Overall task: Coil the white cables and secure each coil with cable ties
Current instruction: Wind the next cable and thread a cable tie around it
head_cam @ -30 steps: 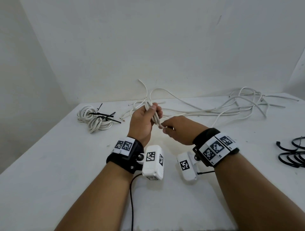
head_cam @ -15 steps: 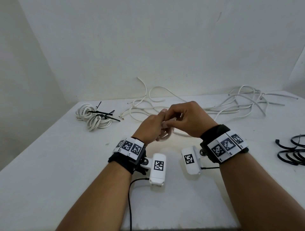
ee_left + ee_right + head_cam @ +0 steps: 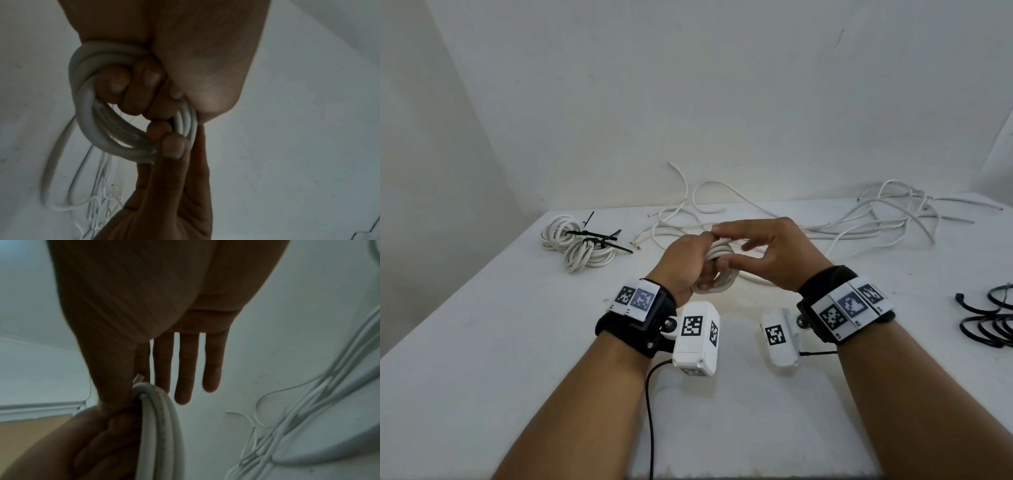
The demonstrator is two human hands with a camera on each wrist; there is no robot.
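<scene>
A small coil of white cable (image 3: 719, 270) hangs in my left hand (image 3: 686, 262), whose fingers curl through its loops (image 3: 98, 126) above the table's middle. My right hand (image 3: 763, 251) comes in from the right. Its thumb and forefinger pinch the cable at the top of the coil (image 3: 160, 426), while the other three fingers stay straight. The cable's cut end pokes up beside the right thumb. A strand trails from the coil toward the loose white cables (image 3: 859, 229) at the back. What lies between coil and left palm is hidden.
Two finished coils (image 3: 578, 245) with black cable ties (image 3: 599, 238) lie at the back left. More black cable ties (image 3: 989, 318) lie by the right edge. The white table (image 3: 482, 342) meets a white wall behind.
The left hand has tipped down and forward with the coil. The right hand rose from below, crossed over the coil's top, and now has three fingers spread straight.
</scene>
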